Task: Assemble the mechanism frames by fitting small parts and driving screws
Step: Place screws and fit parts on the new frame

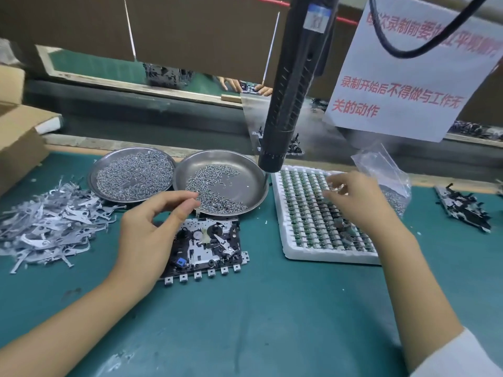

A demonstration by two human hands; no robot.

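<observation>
**Picking parts for the frame on the green table**

Green matting covers the table (272,308), with a dark conveyor channel and brown cardboard panels across the upper part of the frame. At centre lies the mechanism frame (209,246), flat on the matting, its row of small square tabs facing the lower edge. Just above it sit 2 steel dishes: the left dish (132,175) heaped with screws, the right dish (242,170) holding a thinner scatter. A pile of grey stamped levers (46,221) spreads at middle left. A white foam tray (288,240) of small green components lies at middle right, and a black powered screwdriver (291,85) hangs from above, its tip over the gap between right dish and tray.

The left hand (147,235) hovers over the frame's left end, thumb and forefinger pinched at the near rim of the right dish; whether a screw sits between them I cannot tell. The right hand (356,197) reaches over the foam tray with fingers curled down among the components; motion blur hides whether anything is held.

Risks from here, as I judge them: a tiny screw could slip from the pinch and vanish into the frame's works, and fingers groping in the packed tray could snag a neighbouring part's thin leads. A clear plastic bag (386,175) of more screws leans at the tray's far corner and could tip.
</observation>
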